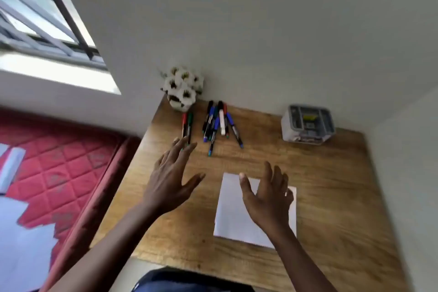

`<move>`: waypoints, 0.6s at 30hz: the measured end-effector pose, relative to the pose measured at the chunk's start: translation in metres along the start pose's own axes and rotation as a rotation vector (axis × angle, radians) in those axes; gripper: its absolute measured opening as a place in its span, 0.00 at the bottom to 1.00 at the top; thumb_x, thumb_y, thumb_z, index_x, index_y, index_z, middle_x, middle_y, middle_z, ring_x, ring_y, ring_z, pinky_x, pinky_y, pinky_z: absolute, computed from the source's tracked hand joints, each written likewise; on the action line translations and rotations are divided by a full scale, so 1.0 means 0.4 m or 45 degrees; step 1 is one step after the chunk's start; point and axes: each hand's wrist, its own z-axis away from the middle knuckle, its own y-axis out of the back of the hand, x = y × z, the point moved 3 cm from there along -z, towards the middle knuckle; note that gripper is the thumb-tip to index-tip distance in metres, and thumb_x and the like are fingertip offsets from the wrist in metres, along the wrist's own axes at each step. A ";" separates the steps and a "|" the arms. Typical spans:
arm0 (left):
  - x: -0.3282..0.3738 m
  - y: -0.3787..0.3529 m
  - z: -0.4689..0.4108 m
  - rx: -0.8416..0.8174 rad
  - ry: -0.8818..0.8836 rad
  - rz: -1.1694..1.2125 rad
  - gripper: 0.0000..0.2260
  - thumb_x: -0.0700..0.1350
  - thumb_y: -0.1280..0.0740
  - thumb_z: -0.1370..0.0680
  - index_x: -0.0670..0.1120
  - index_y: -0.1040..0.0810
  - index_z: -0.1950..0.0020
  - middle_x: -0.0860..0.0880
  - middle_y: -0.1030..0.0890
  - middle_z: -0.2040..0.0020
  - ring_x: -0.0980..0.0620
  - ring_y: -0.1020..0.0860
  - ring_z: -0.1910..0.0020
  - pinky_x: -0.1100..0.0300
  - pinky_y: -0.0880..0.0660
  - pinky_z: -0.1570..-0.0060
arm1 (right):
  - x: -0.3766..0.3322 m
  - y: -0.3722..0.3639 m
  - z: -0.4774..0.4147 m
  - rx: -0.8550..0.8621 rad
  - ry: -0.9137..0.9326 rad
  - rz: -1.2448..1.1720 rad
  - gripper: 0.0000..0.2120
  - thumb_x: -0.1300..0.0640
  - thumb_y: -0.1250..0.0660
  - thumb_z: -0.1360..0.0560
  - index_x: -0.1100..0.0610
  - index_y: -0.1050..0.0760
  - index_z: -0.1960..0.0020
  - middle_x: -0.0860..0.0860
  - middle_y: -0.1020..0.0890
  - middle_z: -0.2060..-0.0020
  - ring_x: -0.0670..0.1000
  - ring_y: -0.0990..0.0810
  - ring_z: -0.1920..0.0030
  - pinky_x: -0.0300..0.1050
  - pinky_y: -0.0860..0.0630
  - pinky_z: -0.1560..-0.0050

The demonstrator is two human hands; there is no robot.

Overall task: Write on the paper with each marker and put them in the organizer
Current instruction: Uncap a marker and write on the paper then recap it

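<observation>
A white sheet of paper lies on the wooden table in front of me. Several markers in black, blue and white lie in a loose pile at the back of the table. Left of the pile, a red marker and a green marker lie side by side. A grey organizer with compartments stands at the back right. My left hand hovers with spread fingers, its fingertips just short of the red and green markers. My right hand is open above the paper. Neither hand holds anything.
A small pot of white flowers stands at the table's back left corner against the wall. A bed with a red quilted cover lies close along the table's left edge. A window is at the upper left.
</observation>
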 end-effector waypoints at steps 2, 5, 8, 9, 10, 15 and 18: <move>-0.035 -0.054 0.001 -0.062 0.096 -0.030 0.35 0.67 0.41 0.22 0.53 0.42 0.19 0.49 0.43 0.18 0.49 0.49 0.18 0.41 0.37 0.26 | 0.023 -0.056 -0.023 0.005 -0.099 0.144 0.41 0.29 0.53 0.22 0.51 0.56 0.18 0.57 0.56 0.17 0.61 0.61 0.18 0.68 0.58 0.22; -0.084 -0.129 -0.002 -0.119 0.143 -0.129 0.35 0.67 0.41 0.23 0.53 0.42 0.19 0.48 0.42 0.18 0.48 0.48 0.18 0.41 0.39 0.25 | 0.057 -0.130 -0.063 0.084 -0.164 0.285 0.43 0.29 0.58 0.23 0.56 0.53 0.18 0.62 0.55 0.18 0.65 0.59 0.19 0.72 0.57 0.24; -0.117 -0.173 -0.021 -0.115 0.163 -0.203 0.35 0.67 0.43 0.22 0.52 0.43 0.18 0.47 0.44 0.18 0.47 0.50 0.18 0.41 0.44 0.22 | 0.064 -0.167 -0.104 0.176 -0.087 0.400 0.45 0.30 0.58 0.23 0.60 0.50 0.18 0.63 0.51 0.18 0.65 0.58 0.19 0.73 0.57 0.24; -0.123 -0.187 -0.024 -0.110 0.164 -0.241 0.35 0.67 0.45 0.21 0.51 0.43 0.18 0.47 0.44 0.17 0.48 0.51 0.18 0.41 0.47 0.22 | 0.067 -0.175 -0.117 0.199 -0.045 0.428 0.45 0.30 0.57 0.22 0.61 0.51 0.18 0.63 0.51 0.18 0.64 0.58 0.18 0.72 0.58 0.24; -0.125 -0.198 -0.025 -0.106 0.165 -0.274 0.34 0.67 0.47 0.20 0.51 0.44 0.18 0.46 0.45 0.17 0.48 0.52 0.18 0.42 0.49 0.21 | 0.069 -0.180 -0.126 0.216 0.004 0.449 0.45 0.30 0.57 0.22 0.61 0.53 0.18 0.62 0.52 0.18 0.62 0.59 0.18 0.72 0.58 0.24; -0.129 -0.219 -0.022 -0.077 0.142 -0.319 0.35 0.69 0.54 0.19 0.50 0.47 0.17 0.47 0.49 0.16 0.50 0.57 0.18 0.44 0.53 0.20 | 0.063 -0.193 -0.151 0.238 0.247 0.492 0.45 0.29 0.59 0.22 0.59 0.63 0.18 0.57 0.60 0.17 0.56 0.64 0.18 0.69 0.61 0.22; -0.128 -0.220 -0.018 -0.080 0.133 -0.346 0.38 0.72 0.57 0.21 0.51 0.49 0.17 0.49 0.51 0.16 0.52 0.60 0.18 0.45 0.55 0.20 | 0.058 -0.197 -0.156 0.221 0.301 0.496 0.45 0.28 0.62 0.23 0.57 0.68 0.19 0.56 0.65 0.19 0.54 0.69 0.19 0.68 0.64 0.22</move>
